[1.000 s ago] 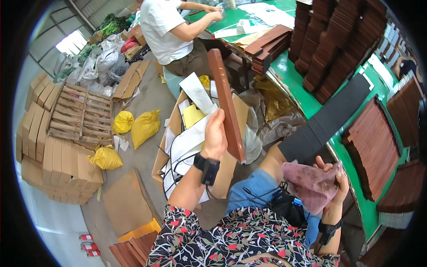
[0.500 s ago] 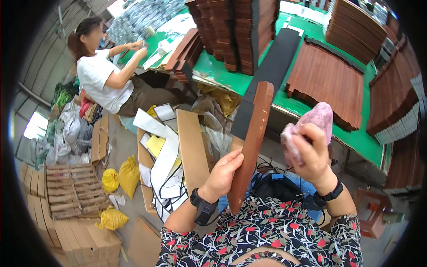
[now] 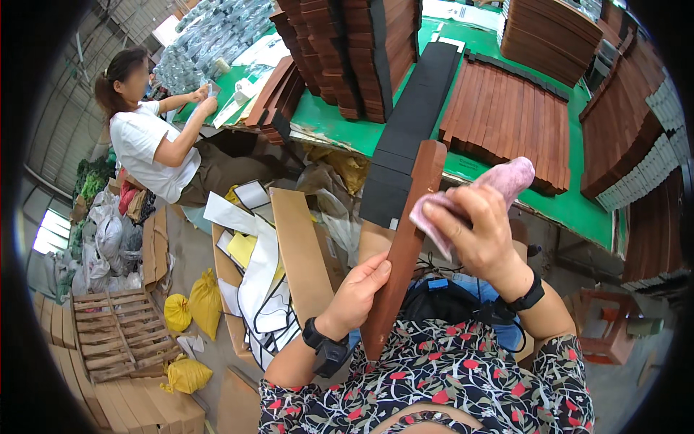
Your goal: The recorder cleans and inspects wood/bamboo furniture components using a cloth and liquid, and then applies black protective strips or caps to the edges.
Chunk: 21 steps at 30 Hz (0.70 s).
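Observation:
My left hand [image 3: 356, 295] grips a long reddish-brown wooden slat [image 3: 406, 267] by its lower part; the slat stands tilted in front of me, its rounded top end leaning right. In my right hand [image 3: 481, 230] is a bunched pink cloth [image 3: 512, 177], its lower fold at the slat's right side near the upper half. Whether the cloth presses on the wood is hard to tell. Behind the slat, a black strip-shaped board [image 3: 412, 119] runs from the table toward me.
On the green table [image 3: 347, 134] lie a row of brown slats [image 3: 510, 119] and a tall slat stack [image 3: 354, 58]. A cardboard box [image 3: 296, 253] of white strips stands left. Farther left, a person in a white shirt [image 3: 155, 145] handles something small. A wooden pallet [image 3: 119, 329] lies lower left.
My right hand has moved left and down, bringing the cloth to the slat. The view has shifted slightly, and the left hand keeps its hold on the slat.

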Tool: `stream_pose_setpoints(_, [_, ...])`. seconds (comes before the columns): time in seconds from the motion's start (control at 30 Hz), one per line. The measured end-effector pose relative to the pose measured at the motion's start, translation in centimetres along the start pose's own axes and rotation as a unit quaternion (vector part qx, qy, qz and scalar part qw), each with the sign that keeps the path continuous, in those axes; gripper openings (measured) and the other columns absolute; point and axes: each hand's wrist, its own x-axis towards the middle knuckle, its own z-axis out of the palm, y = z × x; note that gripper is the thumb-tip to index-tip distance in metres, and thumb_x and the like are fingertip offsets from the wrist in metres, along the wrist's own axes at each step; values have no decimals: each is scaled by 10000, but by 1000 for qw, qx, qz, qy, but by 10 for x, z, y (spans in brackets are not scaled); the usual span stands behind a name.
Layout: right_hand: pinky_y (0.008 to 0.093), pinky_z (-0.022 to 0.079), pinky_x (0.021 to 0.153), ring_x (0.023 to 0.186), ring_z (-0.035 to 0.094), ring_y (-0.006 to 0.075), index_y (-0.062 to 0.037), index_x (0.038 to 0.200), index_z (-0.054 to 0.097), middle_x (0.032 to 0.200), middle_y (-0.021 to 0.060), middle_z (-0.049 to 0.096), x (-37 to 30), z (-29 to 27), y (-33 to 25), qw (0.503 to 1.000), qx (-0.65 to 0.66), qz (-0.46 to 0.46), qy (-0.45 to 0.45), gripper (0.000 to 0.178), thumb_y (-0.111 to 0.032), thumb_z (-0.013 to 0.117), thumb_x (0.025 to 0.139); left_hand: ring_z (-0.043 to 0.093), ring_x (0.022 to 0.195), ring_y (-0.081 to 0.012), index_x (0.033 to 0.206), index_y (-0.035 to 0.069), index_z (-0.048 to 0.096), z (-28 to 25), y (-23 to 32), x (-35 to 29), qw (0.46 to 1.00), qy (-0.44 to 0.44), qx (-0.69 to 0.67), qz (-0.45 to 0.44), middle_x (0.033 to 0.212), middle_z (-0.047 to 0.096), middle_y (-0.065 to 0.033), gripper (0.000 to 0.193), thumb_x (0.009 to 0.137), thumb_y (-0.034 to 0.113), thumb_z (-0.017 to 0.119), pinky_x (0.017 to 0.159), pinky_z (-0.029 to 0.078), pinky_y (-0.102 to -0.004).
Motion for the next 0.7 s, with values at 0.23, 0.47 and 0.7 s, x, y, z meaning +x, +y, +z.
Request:
stream_pose_setpoints(0.23, [408, 474, 786, 891, 569, 284, -55, 1066, 692, 1027, 93, 550, 4, -5, 5, 998, 59, 24, -12, 376, -87, 679, 691, 578, 707, -108, 1321, 8, 473, -1, -2, 1, 1000, -1, 9, -15, 933, 601, -33, 399, 1031, 281, 455, 630, 505, -251])
stream_pose_setpoints(0.47, [402, 489, 776, 880, 573, 268, -22, 1066, 673, 1025, 103, 546, -6, -10, -10, 997, 78, -9, -28, 366, -109, 646, 711, 546, 691, -96, 1342, -3, 463, 1, -6, 2, 1000, -8, 4, -28, 898, 579, -28, 457, 1023, 324, 466, 623, 472, -230])
stream_pose_setpoints(0.7, [402, 491, 762, 845, 570, 275, -13, 1069, 674, 1019, 98, 540, -13, -7, 1, 995, 96, 1, -14, 387, -93, 663, 690, 525, 692, -99, 1355, -16, 448, -5, -13, 8, 996, -39, -22, -78, 878, 562, -34, 484, 1020, 333, 467, 615, 457, -224])
